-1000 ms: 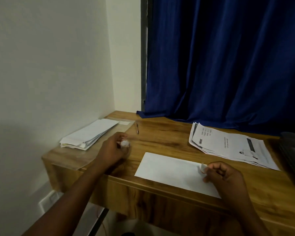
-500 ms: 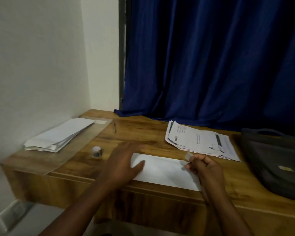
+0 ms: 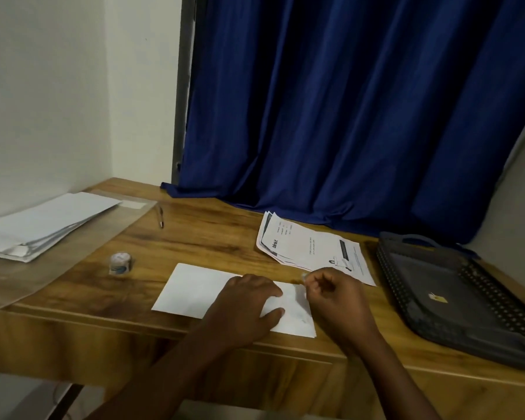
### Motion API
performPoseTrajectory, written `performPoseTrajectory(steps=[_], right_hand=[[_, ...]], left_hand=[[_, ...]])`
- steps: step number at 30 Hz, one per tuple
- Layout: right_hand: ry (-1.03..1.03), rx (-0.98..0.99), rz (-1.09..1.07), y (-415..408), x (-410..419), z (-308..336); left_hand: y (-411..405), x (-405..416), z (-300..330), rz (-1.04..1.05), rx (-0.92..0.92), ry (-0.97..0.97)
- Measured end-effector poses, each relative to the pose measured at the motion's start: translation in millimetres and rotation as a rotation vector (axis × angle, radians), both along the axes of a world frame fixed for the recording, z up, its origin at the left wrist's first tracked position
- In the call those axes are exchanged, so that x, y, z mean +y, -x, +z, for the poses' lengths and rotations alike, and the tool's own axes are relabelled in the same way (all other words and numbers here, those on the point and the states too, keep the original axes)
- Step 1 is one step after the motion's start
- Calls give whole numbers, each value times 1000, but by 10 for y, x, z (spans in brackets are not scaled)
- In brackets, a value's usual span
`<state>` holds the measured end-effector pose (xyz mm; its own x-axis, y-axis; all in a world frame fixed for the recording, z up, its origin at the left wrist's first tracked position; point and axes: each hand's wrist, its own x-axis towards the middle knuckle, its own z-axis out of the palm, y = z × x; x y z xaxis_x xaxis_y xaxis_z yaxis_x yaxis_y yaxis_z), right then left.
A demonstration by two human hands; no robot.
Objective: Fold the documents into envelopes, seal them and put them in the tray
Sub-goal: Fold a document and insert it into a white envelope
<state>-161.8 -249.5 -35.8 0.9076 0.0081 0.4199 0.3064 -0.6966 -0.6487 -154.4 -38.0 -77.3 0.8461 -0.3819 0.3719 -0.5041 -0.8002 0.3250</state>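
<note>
A white envelope [image 3: 194,291] lies flat near the front edge of the wooden desk [image 3: 212,241]. My left hand [image 3: 246,310] presses on its right half with the fingers laid flat. Just to the right, my right hand [image 3: 335,301] pinches a small clear piece of tape [image 3: 303,277] at the envelope's right end. A stack of printed documents [image 3: 312,250] lies behind my right hand. The dark plastic tray [image 3: 455,298] sits at the right of the desk. A small roll of tape [image 3: 120,262] stands left of the envelope.
A pile of white envelopes [image 3: 43,225] rests on a clear sheet at the desk's left end. A pen [image 3: 160,218] lies near the back. A blue curtain [image 3: 331,116] hangs behind the desk, with a white wall to the left.
My left hand set the tape roll down on the desk and moved right onto the envelope. My right hand kept its pinch at the envelope's right end. The view swung right, showing the tray.
</note>
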Motion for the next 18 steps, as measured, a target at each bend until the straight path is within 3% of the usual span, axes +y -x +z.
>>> performPoseTrajectory(steps=[5,18], right_hand=[[401,-166,38,-101,121,-107],[566,-303,-22,-135,258,-293]], left_hand=[[24,7,8,-3,-3,-9],[40,-11,28,21,-14,-38]])
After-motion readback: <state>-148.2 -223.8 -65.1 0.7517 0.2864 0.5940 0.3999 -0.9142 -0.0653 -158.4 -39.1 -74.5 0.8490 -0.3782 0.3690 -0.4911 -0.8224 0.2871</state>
